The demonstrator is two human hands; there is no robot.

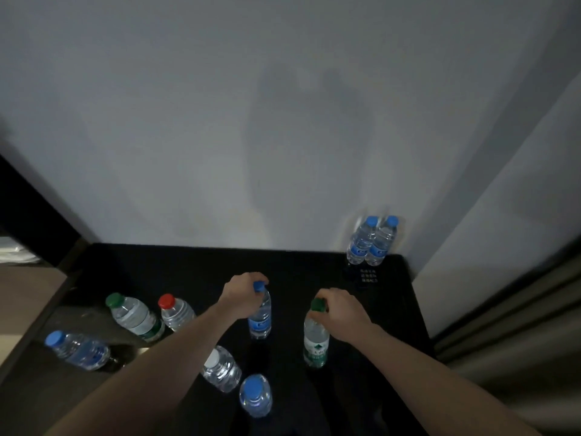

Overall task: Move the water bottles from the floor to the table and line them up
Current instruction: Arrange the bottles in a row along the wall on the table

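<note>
On the black counter (195,272), the left grip (240,289) clasps a blue-capped bottle (260,316) at 12 o'clock, while the right grip (341,311) clasps a green-capped bottle (316,338) at 2 o'clock.

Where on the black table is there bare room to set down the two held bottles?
Bare: the back strip of the table along the wall, left of the corner pair. Crowded: front middle, around the white-capped bottle and blue-capped bottle.

1. Two bottles (371,242) stand touching at the tabletop (195,265) far right corner.
2. Two upright bottles mid-tabletop: left one (260,319), right one (316,344), apart.
3. Two bottles (239,382) near the front edge.
4. Three bottles (135,319) near the left edge.
</note>
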